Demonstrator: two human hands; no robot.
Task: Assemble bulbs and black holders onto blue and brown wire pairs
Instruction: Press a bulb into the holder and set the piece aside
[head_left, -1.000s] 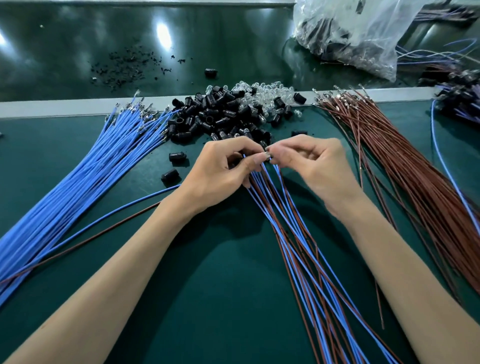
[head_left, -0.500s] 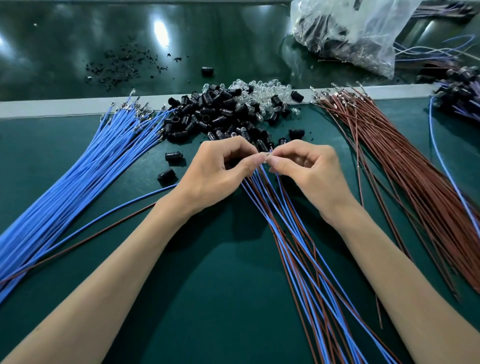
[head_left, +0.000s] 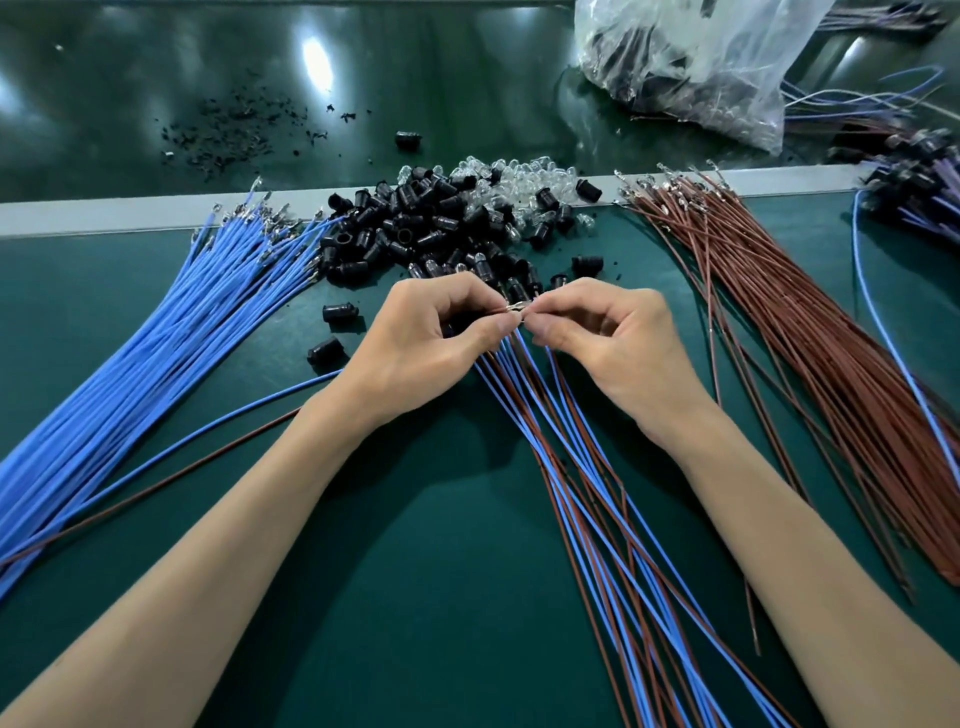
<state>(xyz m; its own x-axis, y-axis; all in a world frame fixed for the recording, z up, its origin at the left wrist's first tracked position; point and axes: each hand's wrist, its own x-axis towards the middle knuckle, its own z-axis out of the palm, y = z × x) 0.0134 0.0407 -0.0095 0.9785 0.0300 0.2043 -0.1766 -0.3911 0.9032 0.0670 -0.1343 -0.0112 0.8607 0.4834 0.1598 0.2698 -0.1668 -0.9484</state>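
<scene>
Green matte mat (head_left: 441, 597) covers the bench, edged at 12 o'clock by a pale grey strip (head_left: 104, 210). The left hand (head_left: 426, 343) and right hand (head_left: 608, 343) meet at centre with fingers curled. Both pinch the metal tips of thin blue and brown wire pairs (head_left: 587, 467), which fan toward 5 o'clock. Small black plastic holders (head_left: 415, 228) and clear rounded bulbs (head_left: 519, 174) heap at 12 o'clock. Loose blue wires (head_left: 156, 364) lie at 9 o'clock, brown wires (head_left: 805, 338) at 3 o'clock.
</scene>
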